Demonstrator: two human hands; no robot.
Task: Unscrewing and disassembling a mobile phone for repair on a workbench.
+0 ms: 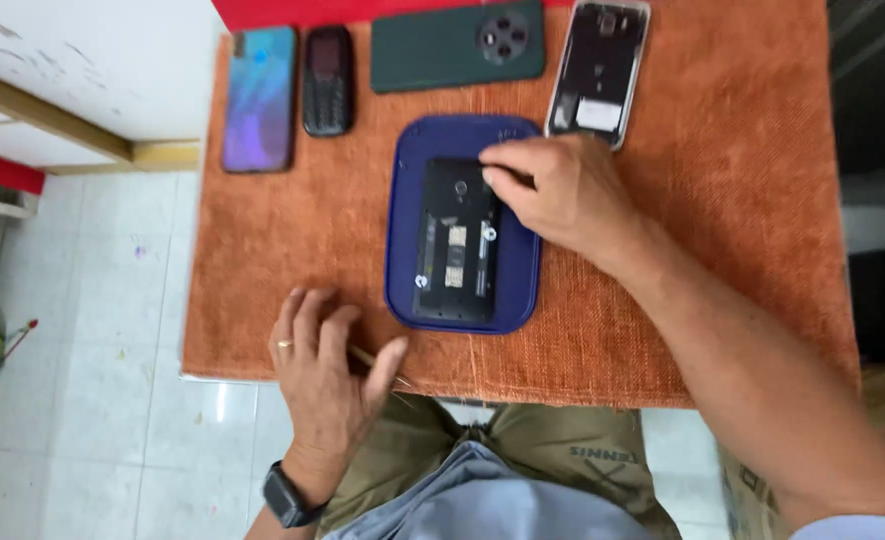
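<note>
Altogether five phones, two hands.

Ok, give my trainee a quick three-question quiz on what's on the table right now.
1. True or false: the opened phone lies in the blue tray.
2. Which hand touches the opened phone: A) left hand B) right hand?
3. How many other phones lie on the orange cloth beyond the tray?

Key: 1 true. 2 B. 3 four: a blue phone, a small black phone, a green phone and a phone with its back off.
</note>
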